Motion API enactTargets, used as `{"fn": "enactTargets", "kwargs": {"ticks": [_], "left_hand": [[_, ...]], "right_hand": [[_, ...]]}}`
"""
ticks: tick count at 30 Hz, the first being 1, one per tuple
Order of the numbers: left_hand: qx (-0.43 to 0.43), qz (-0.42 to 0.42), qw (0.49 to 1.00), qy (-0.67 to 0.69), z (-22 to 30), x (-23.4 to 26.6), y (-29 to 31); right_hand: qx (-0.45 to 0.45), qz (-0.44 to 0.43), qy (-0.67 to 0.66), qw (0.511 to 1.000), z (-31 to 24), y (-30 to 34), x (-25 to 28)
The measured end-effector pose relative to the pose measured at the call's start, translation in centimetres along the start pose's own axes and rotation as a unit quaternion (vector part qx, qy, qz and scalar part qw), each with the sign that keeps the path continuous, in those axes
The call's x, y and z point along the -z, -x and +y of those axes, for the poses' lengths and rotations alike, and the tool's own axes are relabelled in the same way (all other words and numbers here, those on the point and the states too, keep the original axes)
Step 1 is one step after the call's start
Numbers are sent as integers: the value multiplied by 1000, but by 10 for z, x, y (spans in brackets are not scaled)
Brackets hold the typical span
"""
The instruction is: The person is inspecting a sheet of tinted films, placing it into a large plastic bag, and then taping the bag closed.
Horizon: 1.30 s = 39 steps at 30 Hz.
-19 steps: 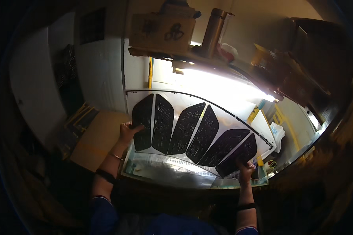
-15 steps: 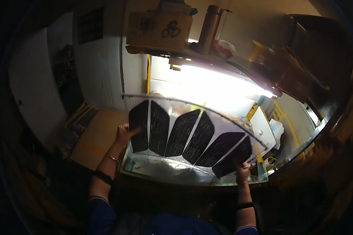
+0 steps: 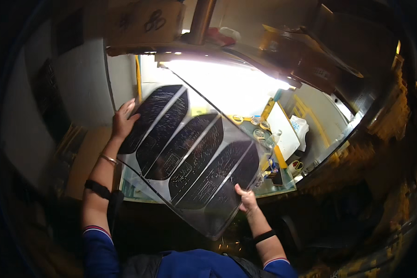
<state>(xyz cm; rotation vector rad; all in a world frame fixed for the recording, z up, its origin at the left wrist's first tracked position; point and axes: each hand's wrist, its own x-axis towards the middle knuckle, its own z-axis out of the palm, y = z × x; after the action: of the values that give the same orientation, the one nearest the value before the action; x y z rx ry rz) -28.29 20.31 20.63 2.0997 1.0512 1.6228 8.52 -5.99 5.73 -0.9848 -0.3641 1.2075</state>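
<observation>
A large transparent film sheet (image 3: 197,141) with several dark, pointed-end panels printed on it is held up in front of me, tilted so its left side is higher. My left hand (image 3: 124,121) grips its upper left edge, the thumb lying over the front. At the lower right edge, my right hand (image 3: 247,198) pinches the film with the thumb on top; the fingers behind are partly hidden. Below and behind the sheet is a glass-topped table (image 3: 287,184), mostly covered from view by the film.
Rolls of tape (image 3: 265,125) and a glass jar (image 3: 273,137) stand on the table's right side, near a white board (image 3: 283,129) and scissors (image 3: 295,166). Overhead, a bright tube lamp (image 3: 245,72) hangs under a shelf carrying a cardboard box (image 3: 146,23) and a metal cylinder (image 3: 202,21).
The sheet has swung from nearly level to a steep slant, with its left side raised and its right side lowered. My view has turned to the right, and both hands keep hold.
</observation>
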Motion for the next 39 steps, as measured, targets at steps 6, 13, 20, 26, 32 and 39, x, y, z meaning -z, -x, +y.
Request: {"fn": "enactTargets", "kwargs": {"ticks": [6,13,20,26,32,39], "left_hand": [[161,-118,976,87,25,-39,120],[747,-125,619,209,47,-36,323],[727,-65,583,356,33,-56,369],[706,-106,643,278,14,-16,358],[690,-169,669,218,-4,40,341],[669,-203,695,167,-2,44,339]], "right_hand": [[-189,201,191,942,92,10,41],[-184,197,-61,961,140,32,27],[-203,149,-187,950,179,50,24],[-182,111,-195,957,156,44,85],[-134,144,-35,980,80,36,139],[-176,-106,287,936,81,6,70]]}}
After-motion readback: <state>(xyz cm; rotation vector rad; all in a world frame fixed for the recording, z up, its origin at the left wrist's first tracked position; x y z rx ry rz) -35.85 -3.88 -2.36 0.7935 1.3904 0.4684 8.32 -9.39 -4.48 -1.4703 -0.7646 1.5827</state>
